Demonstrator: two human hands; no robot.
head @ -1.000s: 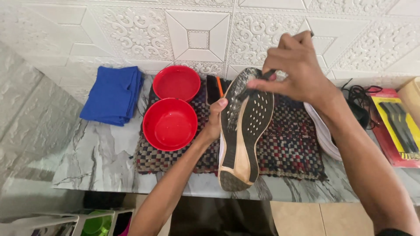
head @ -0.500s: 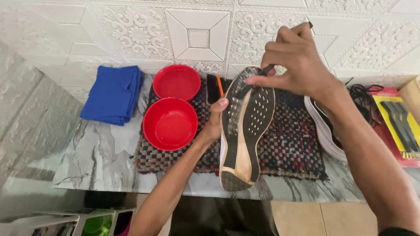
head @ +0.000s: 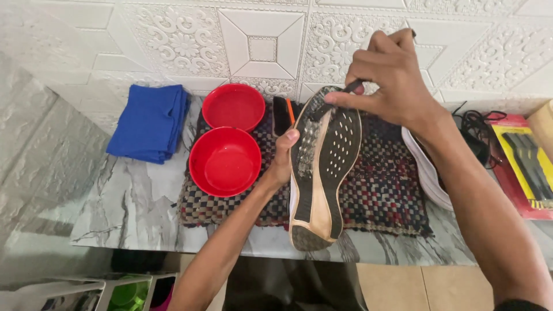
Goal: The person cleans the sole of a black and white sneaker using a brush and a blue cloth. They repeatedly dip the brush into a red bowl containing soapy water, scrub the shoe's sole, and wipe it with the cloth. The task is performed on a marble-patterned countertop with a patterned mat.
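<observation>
My left hand holds a shoe sole-up over a woven checked mat; the black and tan sole faces me, toe away. My right hand grips a small dark tool, a thin brush or pick, and presses its tip against the sole near the toe. A second white shoe lies on the mat under my right forearm, mostly hidden.
Two red bowls stand at the mat's left, a folded blue cloth further left. A black brush with an orange stripe lies behind the shoe. Black laces and a red-and-yellow tool pack sit right. The marble counter edge is near me.
My right hand has shifted slightly up and back along the toe end of the sole with the tool. The left hand and shoe stay nearly still.
</observation>
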